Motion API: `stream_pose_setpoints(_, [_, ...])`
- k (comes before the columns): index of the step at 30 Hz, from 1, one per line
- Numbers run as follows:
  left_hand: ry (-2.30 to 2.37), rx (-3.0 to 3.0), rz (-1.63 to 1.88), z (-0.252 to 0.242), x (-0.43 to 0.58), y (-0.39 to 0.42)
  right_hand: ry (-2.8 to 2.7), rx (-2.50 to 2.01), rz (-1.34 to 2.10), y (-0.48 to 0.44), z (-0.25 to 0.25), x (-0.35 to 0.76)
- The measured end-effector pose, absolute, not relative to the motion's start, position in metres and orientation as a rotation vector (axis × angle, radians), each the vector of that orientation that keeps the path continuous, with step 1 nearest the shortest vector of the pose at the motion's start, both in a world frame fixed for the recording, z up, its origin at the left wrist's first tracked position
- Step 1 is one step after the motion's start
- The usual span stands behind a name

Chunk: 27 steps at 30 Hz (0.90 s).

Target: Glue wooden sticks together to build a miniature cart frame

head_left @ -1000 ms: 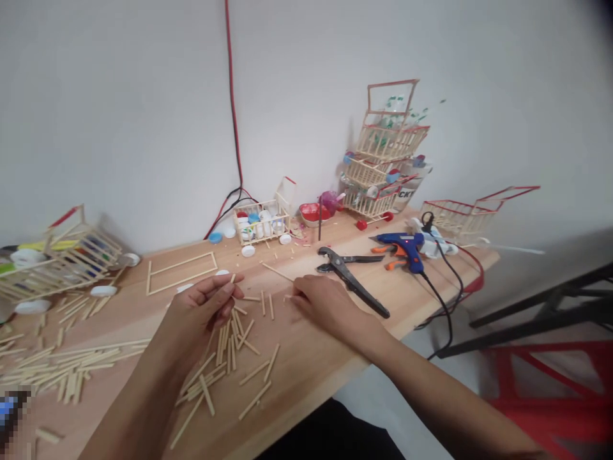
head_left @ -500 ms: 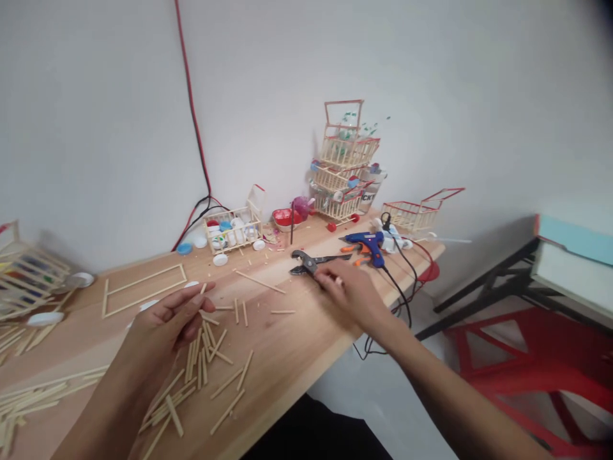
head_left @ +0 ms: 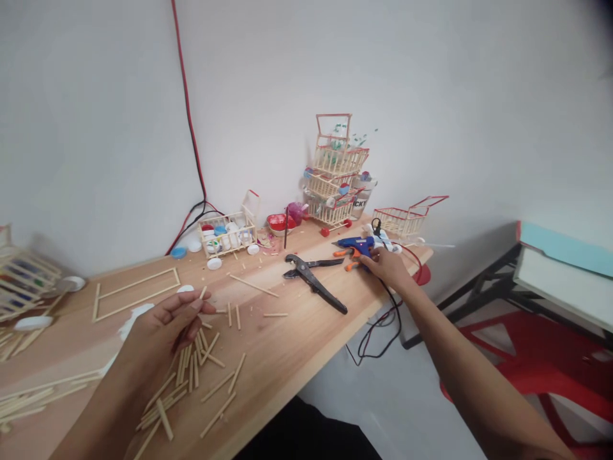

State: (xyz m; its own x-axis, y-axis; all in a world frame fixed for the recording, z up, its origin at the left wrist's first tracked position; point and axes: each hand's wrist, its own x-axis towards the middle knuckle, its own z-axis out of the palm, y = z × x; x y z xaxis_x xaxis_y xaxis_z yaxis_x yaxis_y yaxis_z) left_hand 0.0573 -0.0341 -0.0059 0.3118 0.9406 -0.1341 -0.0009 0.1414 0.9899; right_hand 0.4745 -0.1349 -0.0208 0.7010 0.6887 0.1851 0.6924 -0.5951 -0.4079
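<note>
Wall: pale grey, rising beyond the pliers, with a red and black cable [head_left: 186,96] running down it, far to the pliers' left.
Counter: light wood [head_left: 287,345], carrying the pliers, with small crumbs scattered beyond them.
Pliers: dark [head_left: 313,286], lying flat, handles pointing to the right; they are the landmark here.
Left hand: raised [head_left: 165,326] to the left of the pliers, well apart from them; its grip pinches a short stick [head_left: 204,292] between thumb and fingertips.
Right hand: just right of and a little beyond the pliers [head_left: 390,268], fingers touching the handle of the glue gun; whether the grip is closed around it, I cannot tell.
Glue gun: blue and orange [head_left: 355,244], resting just beyond the pliers, to their right, nozzle toward the left.
Short sticks: a loose heap [head_left: 191,372] to the left of the pliers and nearer the wearer.
Stick frame: a flat rectangle [head_left: 136,302], far left of the pliers.
Small cart: loaded with caps [head_left: 232,250], left of and beyond the pliers.
Cart stack: red-trimmed carts [head_left: 330,185] piled up beyond the pliers.
Red stool: below counter height [head_left: 517,364], far right of the pliers.
</note>
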Motion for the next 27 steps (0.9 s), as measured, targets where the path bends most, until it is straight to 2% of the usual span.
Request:
stream_pose_setpoints(7, [0.991, 1.207, 0.909, -0.007, 0.053, -0.031, -0.871, -2.186, 0.204, -0.140, -0.024, 0.470])
stream_pose_setpoints(10, [0.958, 1.206, 0.916, -0.007, 0.054, -0.032, -0.856, -1.716, 0.227, -0.147, -0.016, 0.446])
stream_pose_setpoints(16, [0.860, 1.175, 0.925, -0.009, 0.056, -0.035, -1.018, -1.235, 0.749, -0.137, 0.007, 0.359])
stream_pose_setpoints(21, [0.798, 1.160, 0.923, -0.011, 0.052, -0.031, -1.151, -1.155, 1.092, -0.110, 0.010, 0.291])
stream_pose_setpoints(27, [0.787, 1.110, 0.976, -0.013, 0.048, -0.027, -1.457, -1.226, 0.971, -0.072, 0.003, 0.263])
